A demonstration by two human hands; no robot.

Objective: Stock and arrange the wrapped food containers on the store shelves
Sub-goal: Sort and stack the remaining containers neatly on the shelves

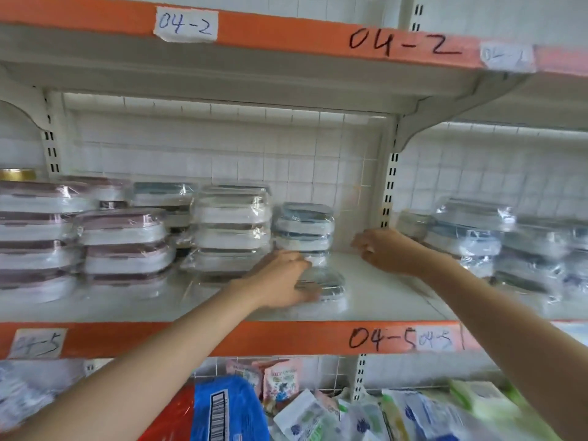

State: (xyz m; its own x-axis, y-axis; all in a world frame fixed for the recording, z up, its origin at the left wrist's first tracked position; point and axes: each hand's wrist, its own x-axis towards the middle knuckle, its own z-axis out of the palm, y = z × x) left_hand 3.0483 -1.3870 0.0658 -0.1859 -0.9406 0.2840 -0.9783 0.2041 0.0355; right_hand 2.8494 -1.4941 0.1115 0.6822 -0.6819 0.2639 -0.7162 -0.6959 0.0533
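Stacks of plastic-wrapped food containers fill the middle shelf [381,300]. Pink-lidded stacks [124,240] stand at the left, white ones [232,224] in the centre, and a blue-lidded stack [304,226] beside them. My left hand [281,280] rests on a single wrapped blue-lidded container [327,288] lying on the shelf in front of the blue stack, fingers around its left side. My right hand [386,249] hovers farther right over bare shelf near the upright post, fingers loosely curled, holding nothing. More blue-lidded wrapped containers [477,237] sit to the right of the post.
The shelf above carries an orange edge strip [286,30] labelled 04-2; the middle shelf's strip [286,337] reads 04-5. A slotted upright post [389,189] divides the bays. Below lie bagged goods, including a blue packet [229,409] and white-green packets [413,412].
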